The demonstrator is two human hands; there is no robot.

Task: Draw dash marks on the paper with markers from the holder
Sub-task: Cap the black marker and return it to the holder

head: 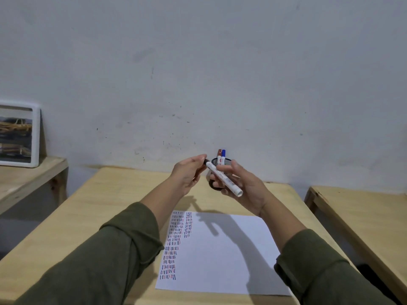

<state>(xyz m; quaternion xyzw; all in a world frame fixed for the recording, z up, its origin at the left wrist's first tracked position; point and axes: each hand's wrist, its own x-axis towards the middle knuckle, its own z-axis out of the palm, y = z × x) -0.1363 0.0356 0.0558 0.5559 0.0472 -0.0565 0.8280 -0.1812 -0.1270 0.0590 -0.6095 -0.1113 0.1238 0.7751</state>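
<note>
I hold a white marker with a black cap (224,180) slantwise above the table. My right hand (244,188) grips its barrel. My left hand (189,172) pinches the black cap at its upper end. Behind my hands stands a dark mesh holder (226,162) with a red-capped marker (219,156) and a blue-capped marker (224,156) upright in it. A white paper (222,254) lies on the wooden table (110,205) below my arms. Rows of short red, blue and black dashes fill the paper's left side in two columns.
A framed picture (17,135) leans against the wall on a low wooden shelf (28,175) at the left. Another wooden table (361,214) stands at the right. A plain grey wall runs behind the tables.
</note>
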